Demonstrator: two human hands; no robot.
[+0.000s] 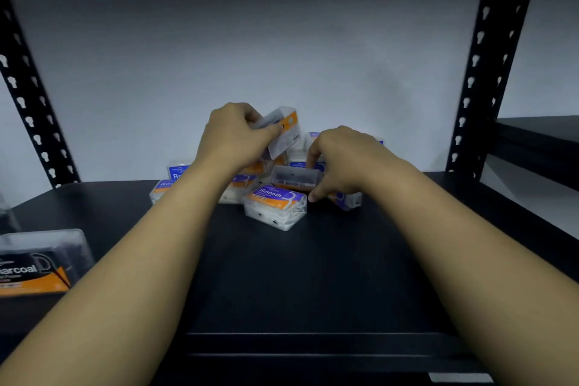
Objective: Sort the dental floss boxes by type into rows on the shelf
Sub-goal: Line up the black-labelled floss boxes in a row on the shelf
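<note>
A black shelf (313, 276) holds a heap of clear floss boxes (275, 208) with purple-orange labels at its back. The left hand (233, 135) pinches one box (283, 131) aloft; the right hand (340, 160) has its fingers clamped around a dark box (294, 178) on the heap.

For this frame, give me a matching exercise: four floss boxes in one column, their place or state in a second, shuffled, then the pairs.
Things:
1. Charcoal box
2. Smooth box
3. Orange-labelled box
4. Dark clear box

Places or states:
A. Lifted above the pile in the left hand
B. Front of the pile, label up, untouched
C. Alone at the shelf's near left edge
D. On the pile, under the right hand's fingers

Pairs: 1-C, 2-B, 3-A, 4-D
</note>
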